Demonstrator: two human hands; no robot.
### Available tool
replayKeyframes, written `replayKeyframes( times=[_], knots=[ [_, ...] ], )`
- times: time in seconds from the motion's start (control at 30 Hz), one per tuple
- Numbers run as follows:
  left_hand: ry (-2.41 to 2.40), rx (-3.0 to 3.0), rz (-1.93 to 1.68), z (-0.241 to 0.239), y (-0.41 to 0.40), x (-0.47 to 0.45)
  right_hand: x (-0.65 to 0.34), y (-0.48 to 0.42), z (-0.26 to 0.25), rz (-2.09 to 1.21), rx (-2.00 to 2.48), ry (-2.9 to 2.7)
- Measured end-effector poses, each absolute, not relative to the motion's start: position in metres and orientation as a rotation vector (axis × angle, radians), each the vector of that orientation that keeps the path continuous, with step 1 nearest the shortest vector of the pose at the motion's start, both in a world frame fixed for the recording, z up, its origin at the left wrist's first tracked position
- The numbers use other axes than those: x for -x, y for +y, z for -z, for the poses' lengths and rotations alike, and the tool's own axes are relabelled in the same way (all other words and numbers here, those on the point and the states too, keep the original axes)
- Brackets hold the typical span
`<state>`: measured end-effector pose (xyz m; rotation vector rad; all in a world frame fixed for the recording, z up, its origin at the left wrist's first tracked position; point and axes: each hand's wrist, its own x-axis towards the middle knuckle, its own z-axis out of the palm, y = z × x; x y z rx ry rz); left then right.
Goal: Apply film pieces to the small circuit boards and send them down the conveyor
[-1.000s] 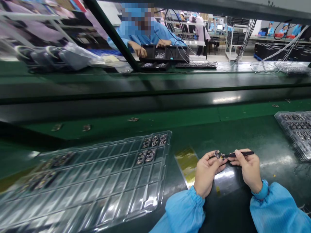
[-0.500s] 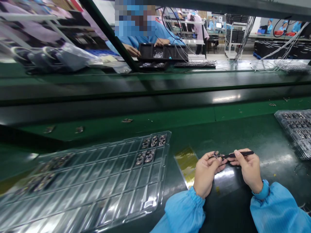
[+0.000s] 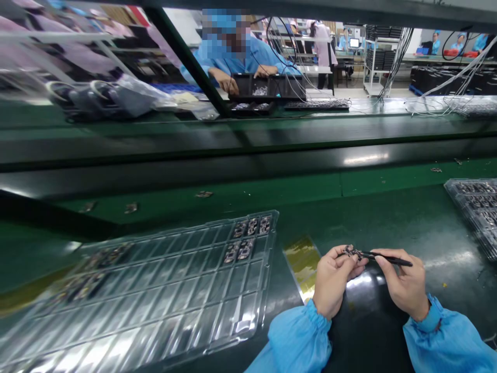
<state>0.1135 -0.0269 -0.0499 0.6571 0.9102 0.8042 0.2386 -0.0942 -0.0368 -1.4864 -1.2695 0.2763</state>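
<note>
Left hand (image 3: 333, 280) pinched on small circuit part (image 3: 351, 252), held above green tabletop (image 3: 388, 217). Right hand (image 3: 404, 282) closed around black tweezers (image 3: 388, 258), tips at the part, apparently touching. Clear plastic tray (image 3: 155, 295) to the left; yellow sheet (image 3: 301, 261) just beside it.

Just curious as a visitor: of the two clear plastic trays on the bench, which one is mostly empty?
The big clear tray left of the hands: only a few small boards sit in it. The tray at the right edge looks filled.

Left hand (image 3: 333, 280) and right hand (image 3: 404, 282) raised, fingertips pinched.
</note>
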Motion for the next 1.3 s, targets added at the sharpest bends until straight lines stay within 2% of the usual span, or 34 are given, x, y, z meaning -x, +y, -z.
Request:
replayKeyframes(
  times=[0.13, 0.33, 0.57, 0.73, 0.9, 1.07, 1.17, 1.3],
  knots=[
    [0.909, -0.656, -0.798, 0.050, -0.028, -0.112, -0.237, -0.094, 0.035, -0.298, 1.474, -1.298],
    [0.967, -0.668, -0.790, 0.048, -0.021, -0.109, -0.243, -0.093, 0.036, -0.120, 1.485, -1.159],
    [1.114, -0.944, -0.955, 0.012, 0.089, -0.112, -0.247, -0.090, 0.050, -0.017, 1.430, -1.207],
    [1.406, -1.170, -1.003, -0.006, 0.140, -0.095, -0.249, -0.088, 0.054, -0.166, 1.435, -1.185],
    [1.407, -1.526, -0.773, 0.004, 0.064, -0.070, -0.251, -0.087, 0.040, -0.626, 1.372, -1.083],
    [1.048, -2.291, -0.317, 0.020, -0.052, -0.052, -0.261, -0.084, 0.030, -1.171, 1.296, -0.990],
    [0.925, -2.488, -0.283, 0.036, -0.097, -0.045, -0.262, -0.082, 0.029, -1.405, 1.308, -1.047],
    [1.005, -2.676, -0.348, 0.054, -0.120, -0.045, -0.255, -0.077, 0.030, -1.504, 1.307, -1.161]
  ],
)
